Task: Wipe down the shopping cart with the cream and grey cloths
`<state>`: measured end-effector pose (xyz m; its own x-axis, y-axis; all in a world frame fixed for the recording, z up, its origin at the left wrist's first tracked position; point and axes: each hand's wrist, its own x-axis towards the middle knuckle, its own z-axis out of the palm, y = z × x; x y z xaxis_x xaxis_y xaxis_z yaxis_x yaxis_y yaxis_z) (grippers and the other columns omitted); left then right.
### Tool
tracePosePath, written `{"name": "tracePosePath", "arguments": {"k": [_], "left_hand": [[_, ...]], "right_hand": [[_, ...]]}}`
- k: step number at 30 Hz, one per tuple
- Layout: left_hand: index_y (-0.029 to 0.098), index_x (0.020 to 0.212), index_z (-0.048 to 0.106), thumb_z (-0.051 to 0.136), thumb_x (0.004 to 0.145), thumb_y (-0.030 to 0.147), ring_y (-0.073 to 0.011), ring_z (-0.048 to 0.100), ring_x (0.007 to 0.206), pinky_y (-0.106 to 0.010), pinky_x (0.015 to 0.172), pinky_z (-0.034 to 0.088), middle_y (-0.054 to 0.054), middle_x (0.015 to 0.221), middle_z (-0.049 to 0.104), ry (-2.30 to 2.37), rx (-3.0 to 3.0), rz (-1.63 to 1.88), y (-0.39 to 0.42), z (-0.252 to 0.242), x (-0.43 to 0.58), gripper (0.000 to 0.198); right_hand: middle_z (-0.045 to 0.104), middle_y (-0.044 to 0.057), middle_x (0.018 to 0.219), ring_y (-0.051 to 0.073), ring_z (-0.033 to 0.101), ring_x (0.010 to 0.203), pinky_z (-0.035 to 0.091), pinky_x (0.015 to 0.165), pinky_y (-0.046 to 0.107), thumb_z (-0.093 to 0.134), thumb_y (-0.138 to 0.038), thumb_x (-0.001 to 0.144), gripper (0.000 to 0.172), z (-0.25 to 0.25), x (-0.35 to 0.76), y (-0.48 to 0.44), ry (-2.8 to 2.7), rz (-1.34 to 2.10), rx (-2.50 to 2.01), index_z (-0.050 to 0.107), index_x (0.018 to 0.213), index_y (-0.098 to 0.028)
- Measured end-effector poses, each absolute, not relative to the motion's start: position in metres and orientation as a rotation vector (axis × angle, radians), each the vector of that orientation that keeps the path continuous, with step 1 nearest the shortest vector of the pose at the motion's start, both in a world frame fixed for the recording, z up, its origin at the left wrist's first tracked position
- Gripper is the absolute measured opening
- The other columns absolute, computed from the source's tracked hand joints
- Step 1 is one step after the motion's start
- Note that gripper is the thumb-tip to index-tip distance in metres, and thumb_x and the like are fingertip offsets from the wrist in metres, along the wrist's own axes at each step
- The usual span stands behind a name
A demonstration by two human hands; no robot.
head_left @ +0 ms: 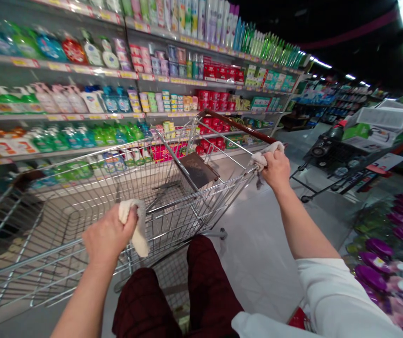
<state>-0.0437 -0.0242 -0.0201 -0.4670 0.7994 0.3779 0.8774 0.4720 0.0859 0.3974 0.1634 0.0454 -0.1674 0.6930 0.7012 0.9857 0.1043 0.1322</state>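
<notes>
A metal wire shopping cart (166, 206) stands sideways in front of me, with a brown child-seat flap (198, 170) inside and a dark red handle bar (240, 126) at its right end. My left hand (108, 232) is closed around a cream cloth (138, 234) at the near top rim of the basket. My right hand (276, 170) grips a greyish-white cloth (259, 162) at the near end of the handle bar, by the corner of the cart. Both cloths partly hang out of the fists. The fingers of both hands are mostly hidden behind the cloths.
Shelves (92, 70) of pump bottles, jars and boxes run along the left and behind the cart. Another loaded cart (360, 145) stands at the right. Bottles with purple caps (374, 260) are at the lower right. Grey floor (258, 253) shows between.
</notes>
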Motion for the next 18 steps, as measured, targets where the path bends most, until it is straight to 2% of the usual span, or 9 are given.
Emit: {"name": "tracePosePath", "arguments": {"k": [4, 8, 12, 14, 16, 18], "left_hand": [[0.019, 0.096, 0.068, 0.024, 0.097, 0.061, -0.0276, 0.065, 0.073, -0.030, 0.056, 0.024, -0.010, 0.080, 0.071, -2.407, -1.409, -0.408, -0.025, -0.020, -0.042, 0.060], [0.019, 0.096, 0.068, 0.025, 0.096, 0.062, -0.0277, 0.065, 0.075, -0.030, 0.057, 0.026, -0.009, 0.078, 0.070, -2.420, -1.392, -0.407, -0.025, -0.018, -0.040, 0.060], [0.020, 0.099, 0.069, 0.028, 0.096, 0.061, -0.0287, 0.066, 0.078, -0.031, 0.059, 0.029, -0.010, 0.081, 0.071, -2.459, -1.378, -0.373, -0.024, -0.018, -0.039, 0.059], [0.020, 0.099, 0.069, 0.027, 0.096, 0.061, -0.0292, 0.067, 0.078, -0.031, 0.058, 0.028, -0.010, 0.082, 0.071, -2.454, -1.381, -0.365, -0.024, -0.018, -0.039, 0.058], [0.020, 0.098, 0.068, 0.027, 0.096, 0.061, -0.0298, 0.067, 0.078, -0.031, 0.058, 0.027, -0.010, 0.081, 0.071, -2.442, -1.389, -0.361, -0.024, -0.018, -0.040, 0.058], [0.020, 0.098, 0.068, 0.028, 0.096, 0.060, -0.0300, 0.067, 0.079, -0.031, 0.058, 0.027, -0.011, 0.082, 0.072, -2.450, -1.392, -0.352, -0.024, -0.017, -0.040, 0.057]], "right_hand": [[0.059, 0.016, 0.105, 0.030, 0.052, 0.104, 0.039, 0.087, 0.037, 0.044, -0.022, 0.085, 0.036, 0.039, 0.399, 0.157, -1.906, -0.752, -1.602, 0.066, 0.113, -0.015], [0.062, 0.012, 0.097, 0.027, 0.054, 0.100, 0.038, 0.093, 0.038, 0.044, -0.020, 0.082, 0.040, 0.028, 0.394, 0.147, -1.990, -0.625, -1.515, 0.068, 0.114, -0.018], [0.069, 0.007, 0.102, 0.025, 0.057, 0.105, 0.022, 0.111, 0.044, 0.045, -0.024, 0.084, 0.036, 0.013, 0.350, 0.129, -2.281, -0.447, -1.319, 0.069, 0.111, -0.023], [0.070, 0.007, 0.109, 0.024, 0.057, 0.108, 0.018, 0.114, 0.044, 0.045, -0.023, 0.084, 0.038, 0.010, 0.321, 0.121, -2.368, -0.328, -1.243, 0.066, 0.116, -0.022], [0.069, 0.007, 0.116, 0.024, 0.058, 0.111, 0.024, 0.110, 0.040, 0.049, -0.023, 0.082, 0.042, 0.013, 0.296, 0.114, -2.453, -0.200, -1.150, 0.064, 0.121, -0.021], [0.070, 0.006, 0.117, 0.022, 0.060, 0.109, 0.034, 0.099, 0.033, 0.055, -0.026, 0.079, 0.046, 0.022, 0.278, 0.112, -2.591, -0.070, -1.066, 0.063, 0.124, -0.022]]}}
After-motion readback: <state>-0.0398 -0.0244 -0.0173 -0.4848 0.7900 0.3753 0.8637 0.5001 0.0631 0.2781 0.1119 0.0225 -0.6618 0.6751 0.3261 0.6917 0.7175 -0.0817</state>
